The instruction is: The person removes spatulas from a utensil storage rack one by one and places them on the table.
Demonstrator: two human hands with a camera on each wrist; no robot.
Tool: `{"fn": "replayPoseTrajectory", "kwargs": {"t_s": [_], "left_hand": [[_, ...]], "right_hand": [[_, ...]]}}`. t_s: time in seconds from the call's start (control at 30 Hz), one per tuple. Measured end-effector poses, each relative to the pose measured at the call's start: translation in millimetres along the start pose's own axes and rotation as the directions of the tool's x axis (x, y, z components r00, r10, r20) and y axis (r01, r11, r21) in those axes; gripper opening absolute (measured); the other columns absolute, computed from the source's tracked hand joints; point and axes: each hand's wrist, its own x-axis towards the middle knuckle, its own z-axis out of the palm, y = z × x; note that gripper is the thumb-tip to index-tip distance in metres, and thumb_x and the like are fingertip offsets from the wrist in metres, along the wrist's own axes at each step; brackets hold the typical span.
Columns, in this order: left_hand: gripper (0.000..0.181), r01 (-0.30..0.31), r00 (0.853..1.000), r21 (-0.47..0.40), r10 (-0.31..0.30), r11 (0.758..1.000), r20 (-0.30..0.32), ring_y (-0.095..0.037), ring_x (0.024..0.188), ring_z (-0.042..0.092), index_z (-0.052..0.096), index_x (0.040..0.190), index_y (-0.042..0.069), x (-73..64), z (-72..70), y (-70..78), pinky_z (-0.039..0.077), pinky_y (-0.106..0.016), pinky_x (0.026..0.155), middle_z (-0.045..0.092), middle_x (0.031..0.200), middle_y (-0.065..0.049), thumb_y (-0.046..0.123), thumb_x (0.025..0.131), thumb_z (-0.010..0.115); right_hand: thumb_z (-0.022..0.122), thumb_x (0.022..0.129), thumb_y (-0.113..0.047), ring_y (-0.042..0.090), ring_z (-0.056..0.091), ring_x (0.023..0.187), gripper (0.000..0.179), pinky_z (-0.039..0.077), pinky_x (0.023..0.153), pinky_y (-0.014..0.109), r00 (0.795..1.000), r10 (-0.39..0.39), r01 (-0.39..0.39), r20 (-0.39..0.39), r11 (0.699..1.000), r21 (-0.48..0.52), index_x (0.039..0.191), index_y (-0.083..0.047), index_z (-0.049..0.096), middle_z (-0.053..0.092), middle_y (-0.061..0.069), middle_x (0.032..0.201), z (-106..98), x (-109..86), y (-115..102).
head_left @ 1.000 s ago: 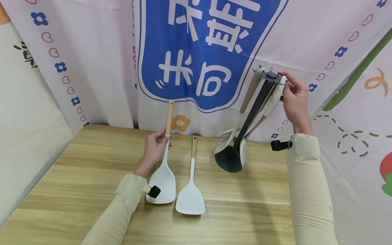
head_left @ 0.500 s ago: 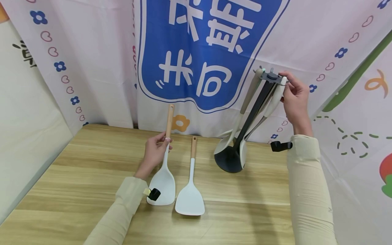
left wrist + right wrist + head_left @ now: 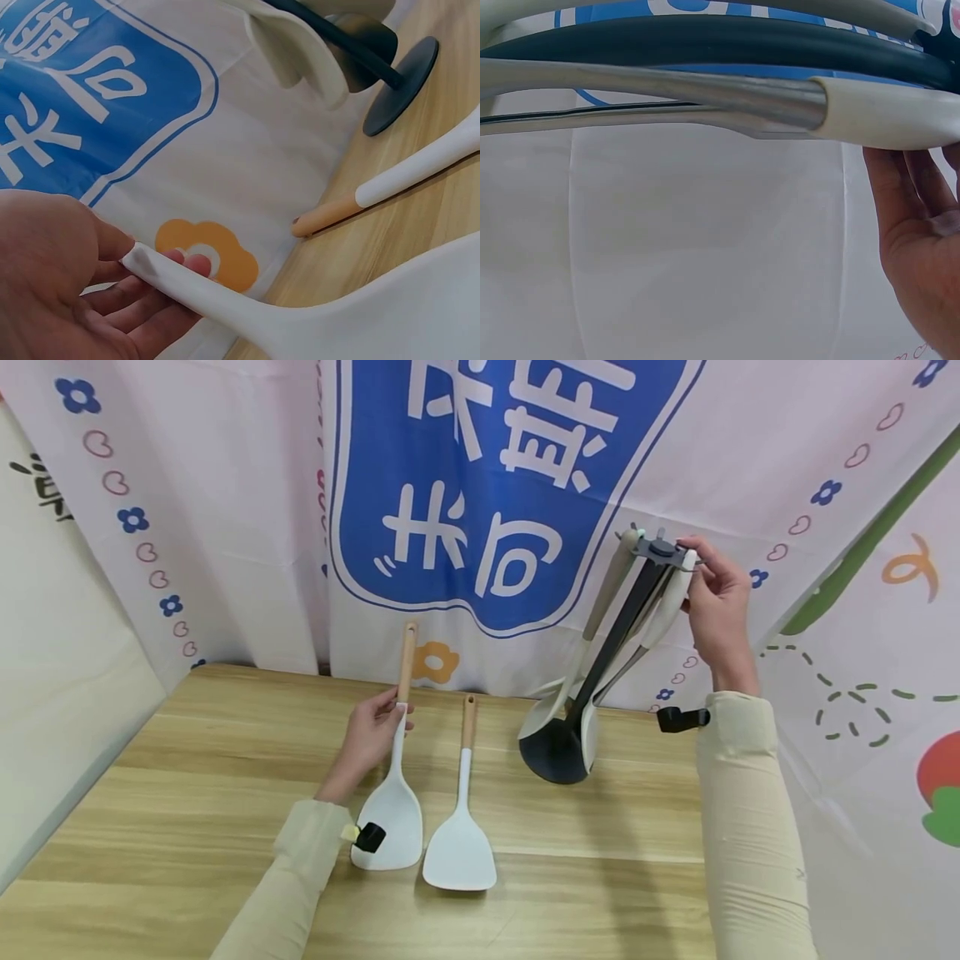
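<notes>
A white fabric backdrop (image 3: 258,552) printed with a large blue panel (image 3: 465,560) hangs behind a pale wood-grain table (image 3: 172,793). Toward the table's right side stands a dark grey utensil stand (image 3: 617,643) with a round base and a hooked top; a beige-handled utensil (image 3: 609,581) and a white-handled utensil with a metal neck (image 3: 666,610) hang from it. Left of the stand, a white broad-bladed spatula with a light wooden handle (image 3: 397,803) is just beside a matching white spatula (image 3: 460,846) lying on the table.

The person's right hand (image 3: 720,610) has bent fingers gripping the stand's top edge, touching the white handle. The left hand (image 3: 369,733) pinches the first spatula just below its wooden handle; whether that blade touches the table cannot be told. A small black camera (image 3: 682,719) sits at each beige cuff (image 3: 742,722).
</notes>
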Motion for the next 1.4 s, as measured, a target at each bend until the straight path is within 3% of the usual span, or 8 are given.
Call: {"fn": "replayPoseTrajectory", "kwargs": {"t_s": [0.13, 0.37, 0.53, 0.9, 1.13, 1.4], "left_hand": [[0.047, 0.0, 1.0, 0.029, 0.0, 1.0, 0.019, -0.039, 0.098, 0.072, 0.036, 0.151, -0.01, -2.4, -4.5, -0.3, 0.061, -0.029, 0.082, 0.063, 0.125, -0.034, 0.005, 0.108, 0.046], [0.05, -0.033, 0.997, 0.006, 0.032, 0.999, 0.064, -0.048, 0.104, 0.069, 0.035, 0.15, -0.013, -1.9, -5.6, -2.5, 0.059, -0.037, 0.091, 0.06, 0.128, -0.037, -0.005, 0.103, 0.049], [0.049, -0.059, 0.996, 0.03, 0.057, 0.998, 0.071, -0.05, 0.106, 0.067, 0.038, 0.148, -0.015, 0.5, -3.7, -6.6, 0.059, -0.033, 0.089, 0.06, 0.128, -0.038, -0.008, 0.101, 0.051], [0.05, -0.026, 0.997, 0.132, 0.016, 0.991, 0.08, -0.045, 0.112, 0.066, 0.039, 0.148, -0.013, 2.1, -3.3, -11.4, 0.059, -0.037, 0.091, 0.062, 0.128, -0.034, -0.003, 0.101, 0.053], [0.049, -0.028, 0.997, 0.179, 0.016, 0.983, 0.07, -0.042, 0.105, 0.068, 0.046, 0.144, -0.012, 3.6, -1.8, -10.7, 0.061, -0.034, 0.085, 0.064, 0.119, -0.034, -0.006, 0.097, 0.058], [0.051, -0.018, 0.994, 0.236, -0.008, 0.972, 0.11, -0.042, 0.106, 0.069, 0.048, 0.142, -0.014, 9.6, -2.8, -10.5, 0.061, -0.038, 0.085, 0.064, 0.119, -0.033, -0.007, 0.094, 0.063]], "right_hand": [[0.054, 0.105, -0.009, 0.012, 0.046, 0.058, 0.027, 0.042, 0.05, 0.016, 1.0, 0.002, -0.002, 0.004, 1.0, 0.007, 0.126, -0.007, 0.071, 0.064, 0.001, 0.082, 1, 0.0, 0], [0.055, 0.105, -0.009, 0.011, 0.051, 0.061, 0.027, 0.046, 0.052, 0.016, 1.0, 0.002, -0.002, 0.0, 1.0, 0.014, 0.126, -0.007, 0.071, 0.066, 0.002, 0.083, 1, -0.3, 0], [0.054, 0.105, -0.009, 0.011, 0.051, 0.062, 0.027, 0.046, 0.052, 0.017, 1.0, 0.009, -0.009, 0.0, 1.0, 0.013, 0.126, -0.007, 0.072, 0.065, 0.002, 0.081, 2, -0.4, -1], [0.056, 0.104, -0.01, 0.011, 0.055, 0.066, 0.026, 0.049, 0.055, 0.016, 1.0, 0.016, -0.016, -0.007, 1.0, 0.016, 0.124, -0.009, 0.073, 0.067, 0.002, 0.084, 2, -0.8, -2], [0.054, 0.105, -0.008, 0.011, 0.054, 0.066, 0.027, 0.048, 0.055, 0.016, 1.0, 0.024, -0.024, -0.008, 1.0, 0.007, 0.125, -0.009, 0.072, 0.067, 0.002, 0.084, 1, -0.6, -2], [0.053, 0.105, -0.009, 0.013, 0.051, 0.064, 0.028, 0.046, 0.054, 0.016, 1.0, 0.025, -0.025, -0.005, 1.0, -0.015, 0.126, -0.01, 0.072, 0.062, 0.002, 0.079, 0, -0.2, 0]]}}
